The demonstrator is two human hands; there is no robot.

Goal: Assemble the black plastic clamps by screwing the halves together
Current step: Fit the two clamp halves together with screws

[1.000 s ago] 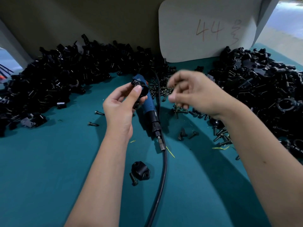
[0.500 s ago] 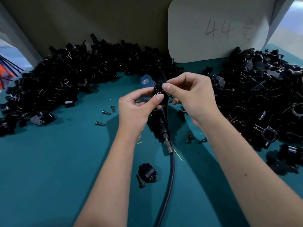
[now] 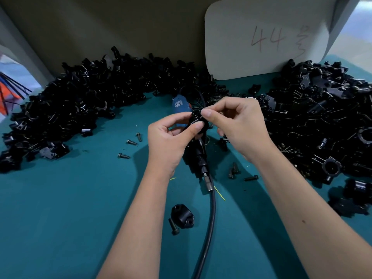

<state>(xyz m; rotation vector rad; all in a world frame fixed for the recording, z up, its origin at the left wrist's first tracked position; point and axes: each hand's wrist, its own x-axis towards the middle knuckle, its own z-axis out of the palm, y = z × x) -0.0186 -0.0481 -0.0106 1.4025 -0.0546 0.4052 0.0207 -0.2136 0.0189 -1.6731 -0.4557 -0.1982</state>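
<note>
My right hand [image 3: 237, 125] now meets left hand [image 3: 171, 137] above teal table [image 3: 60, 218] – a second ago apart; both pinch black clamp [image 3: 196, 121] at fingertips, likely seating screw – driving comes next

A teal table [image 3: 60, 218] carries black clamp-part heaps [image 3: 84, 109], loose screws [image 3: 131, 142], a clamp half [image 3: 182, 216] and a hose [image 3: 209, 228].

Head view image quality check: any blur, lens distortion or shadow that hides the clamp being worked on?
Head view: sharp, no motion blur on the left hand or right hand; wide-angle bending shows at the edges; forearm shadows fall on the teal table; the held clamp is black against dark parts, its detail hard to read.
</note>
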